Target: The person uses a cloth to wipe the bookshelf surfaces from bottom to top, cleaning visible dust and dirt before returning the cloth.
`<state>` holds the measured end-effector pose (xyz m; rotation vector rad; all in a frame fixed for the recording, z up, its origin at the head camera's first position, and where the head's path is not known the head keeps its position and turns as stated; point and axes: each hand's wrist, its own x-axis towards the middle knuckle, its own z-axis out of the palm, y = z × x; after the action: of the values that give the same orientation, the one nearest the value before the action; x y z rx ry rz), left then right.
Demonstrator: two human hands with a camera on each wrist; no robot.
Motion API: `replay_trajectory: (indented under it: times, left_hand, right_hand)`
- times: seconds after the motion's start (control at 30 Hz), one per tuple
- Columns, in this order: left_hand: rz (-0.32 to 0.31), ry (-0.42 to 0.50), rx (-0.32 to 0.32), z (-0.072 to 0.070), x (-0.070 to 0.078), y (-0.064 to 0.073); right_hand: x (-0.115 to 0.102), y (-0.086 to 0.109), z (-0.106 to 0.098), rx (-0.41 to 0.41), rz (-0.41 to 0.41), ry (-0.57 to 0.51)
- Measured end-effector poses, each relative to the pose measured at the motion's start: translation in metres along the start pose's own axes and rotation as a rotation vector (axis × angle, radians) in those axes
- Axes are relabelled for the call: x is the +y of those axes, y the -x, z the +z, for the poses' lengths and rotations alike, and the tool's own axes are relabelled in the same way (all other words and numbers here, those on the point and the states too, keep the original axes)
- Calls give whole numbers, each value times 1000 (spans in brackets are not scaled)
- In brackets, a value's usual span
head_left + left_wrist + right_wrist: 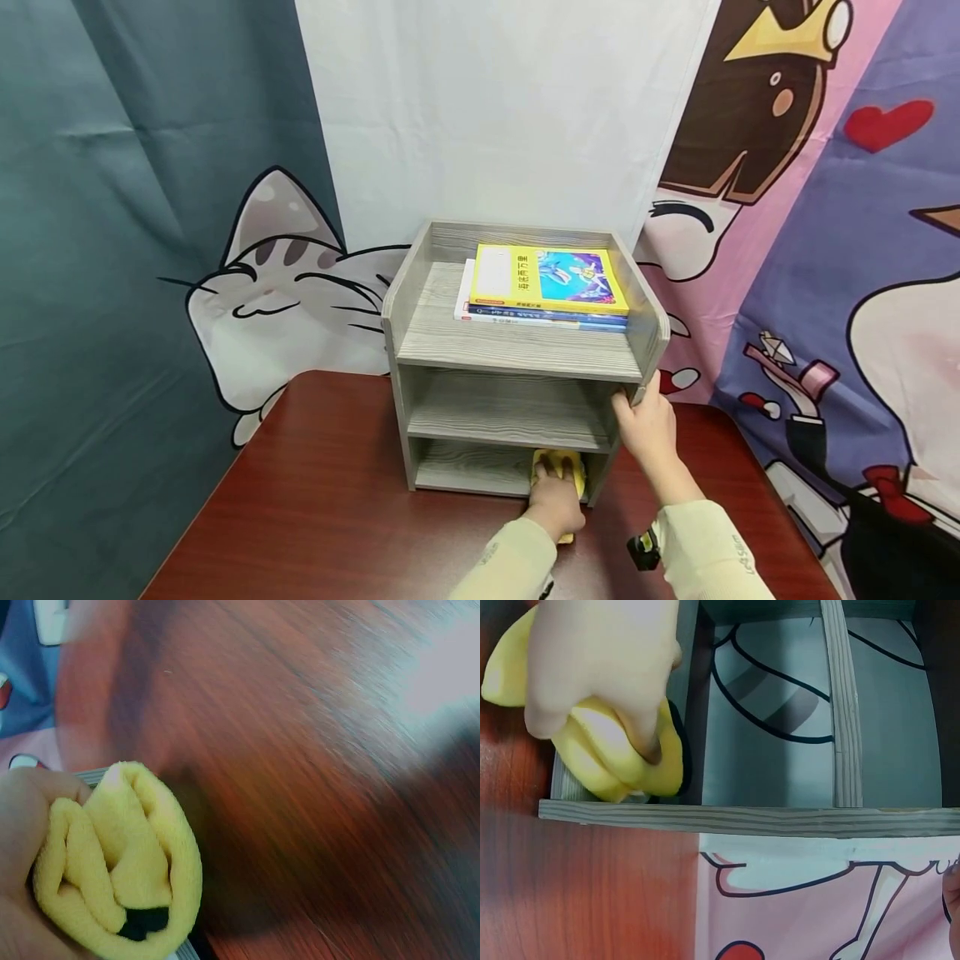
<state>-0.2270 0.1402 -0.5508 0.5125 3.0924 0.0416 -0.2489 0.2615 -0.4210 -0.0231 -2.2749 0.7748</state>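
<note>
A small grey wood-grain shelf unit stands on the table. My left hand holds a folded yellow cloth at the right end of the bottom compartment. In the left wrist view the cloth bulges in thick folds out of the hand, with a dark patch at its lower end. From the right wrist, the left hand's fingers press into the cloth beside the side panel. My right hand grips the unit's right side panel at the middle compartment, thumb towards the inside.
Several books, a yellow one uppermost, lie stacked on the unit's top shelf. The unit stands on a reddish-brown table. Behind it hangs a printed cartoon curtain.
</note>
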Motion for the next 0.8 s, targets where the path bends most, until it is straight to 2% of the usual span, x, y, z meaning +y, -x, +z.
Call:
replay_trajectory:
  times: [0.13,0.3,0.5,0.6,0.7,0.8]
  left_hand:
    - [42,115,-14,-4,-1,-2]
    - [63,395,-36,-7,-3,-4]
    - [-11,778,-83,-8,-6,-4]
    - [-23,944,-95,-9,-9,-3]
    - [-9,1077,-99,-12,-11,-1]
    - [8,1161,-91,-16,-12,-1]
  right_hand:
    - [0,0,0,-2,3,2]
    - [1,1,0,7,1,-1]
    - [0,2,1,-1,7,-7]
    - [-1,1,0,-2,11,-4]
    - [-1,1,0,2,13,-1]
    - [-1,0,1,13,3,-2]
